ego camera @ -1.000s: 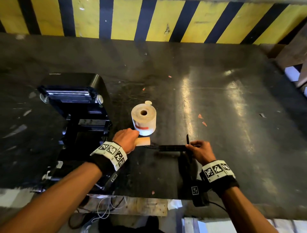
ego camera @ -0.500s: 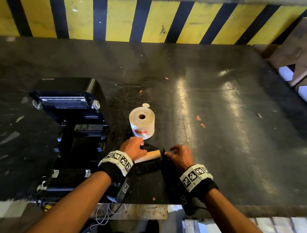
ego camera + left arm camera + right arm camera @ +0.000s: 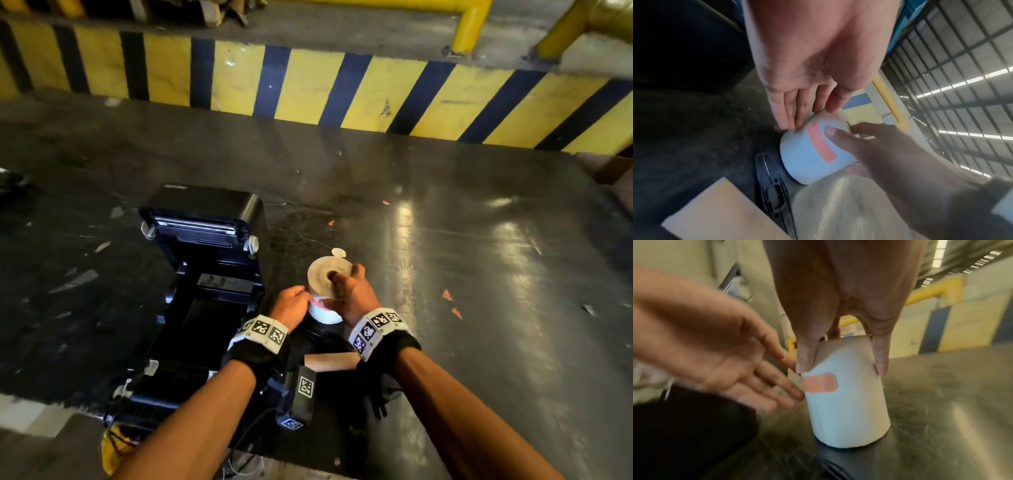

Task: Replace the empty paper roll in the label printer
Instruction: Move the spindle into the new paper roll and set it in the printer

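Having left the empty core (image 3: 329, 362) and black holder (image 3: 774, 191) on the table (image 3: 479, 274), the right hand (image 3: 352, 294) is now gripping the new paper roll (image 3: 846, 402) from above while the left hand (image 3: 291, 305), fingers straight, is touching its side, readying it for loading.

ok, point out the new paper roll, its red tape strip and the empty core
new paper roll (image 3: 846, 415): right wrist view, white side wall below the tape.
red tape strip (image 3: 821, 144): left wrist view, middle of the strip.
empty core (image 3: 330, 362): head view, cardboard tube lying between the wrists.
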